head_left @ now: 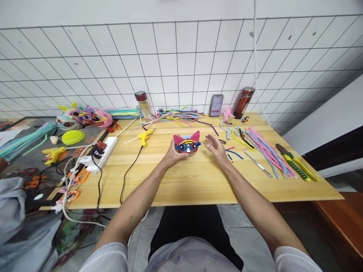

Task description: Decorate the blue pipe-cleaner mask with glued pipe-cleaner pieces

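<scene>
At mid-desk (198,177) the left hand (172,154) grips the pink-eared blue pipe-cleaner cat face (187,144) best by its edge, while the right hand (216,148) hovers released beside it

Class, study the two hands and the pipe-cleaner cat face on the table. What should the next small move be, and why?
Probably bring the right hand a little left to steady the cat face. The left hand already grips its left edge, while the right hand hovers open and empty just beside it, touching nothing. The loose pipe cleaners lie farther off to the right.
</scene>
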The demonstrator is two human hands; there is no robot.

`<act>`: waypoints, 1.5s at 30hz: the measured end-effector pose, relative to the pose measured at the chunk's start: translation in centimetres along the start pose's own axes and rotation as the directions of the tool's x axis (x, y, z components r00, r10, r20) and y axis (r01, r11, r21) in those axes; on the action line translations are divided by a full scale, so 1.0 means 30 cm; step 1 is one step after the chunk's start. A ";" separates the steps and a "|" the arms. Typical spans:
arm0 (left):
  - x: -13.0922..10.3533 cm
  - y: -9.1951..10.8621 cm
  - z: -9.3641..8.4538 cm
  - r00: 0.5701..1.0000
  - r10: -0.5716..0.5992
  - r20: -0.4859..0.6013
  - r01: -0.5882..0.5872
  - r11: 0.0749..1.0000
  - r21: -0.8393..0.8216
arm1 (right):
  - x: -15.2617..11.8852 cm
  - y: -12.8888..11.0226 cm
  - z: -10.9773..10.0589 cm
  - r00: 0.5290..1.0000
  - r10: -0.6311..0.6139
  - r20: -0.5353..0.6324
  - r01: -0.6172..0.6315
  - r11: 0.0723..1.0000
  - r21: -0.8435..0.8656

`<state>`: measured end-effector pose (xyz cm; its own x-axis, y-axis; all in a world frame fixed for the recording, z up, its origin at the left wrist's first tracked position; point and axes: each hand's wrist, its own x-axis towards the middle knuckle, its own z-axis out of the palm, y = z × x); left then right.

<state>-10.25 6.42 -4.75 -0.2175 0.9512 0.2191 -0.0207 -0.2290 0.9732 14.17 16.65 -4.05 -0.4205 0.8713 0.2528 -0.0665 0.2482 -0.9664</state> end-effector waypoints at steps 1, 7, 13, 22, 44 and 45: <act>0.004 -0.003 -0.008 0.999 0.011 -0.037 -0.012 0.999 -0.031 | 0.001 0.003 0.001 1.000 0.002 -0.015 -0.002 1.000 0.000; 0.022 -0.009 -0.049 0.983 0.024 -0.182 -0.046 0.992 -0.118 | 0.008 0.031 0.011 0.996 0.015 -0.090 -0.014 1.000 0.012; -0.008 0.025 -0.014 0.999 -0.010 0.035 0.005 0.989 0.145 | 0.018 0.042 0.007 0.994 0.032 -0.103 -0.033 0.999 0.000; -0.014 0.062 0.011 0.993 0.015 0.116 -0.041 0.974 0.221 | 0.016 0.037 0.016 0.996 0.032 -0.086 -0.036 0.999 -0.037; 0.448 0.061 -0.029 0.996 0.055 0.068 -0.060 0.996 0.072 | 0.013 0.027 0.028 0.996 0.031 -0.079 -0.034 0.998 -0.045; 0.458 0.053 -0.034 0.996 0.049 0.072 -0.054 0.997 0.063 | 0.014 0.030 0.026 0.997 0.029 -0.077 -0.033 0.998 -0.050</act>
<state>-14.27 18.91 -0.27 -0.1474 0.9512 0.2712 0.0525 -0.2663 0.9625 13.22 16.89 -4.86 -0.3511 0.9082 0.2278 -0.0076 0.2405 -0.9706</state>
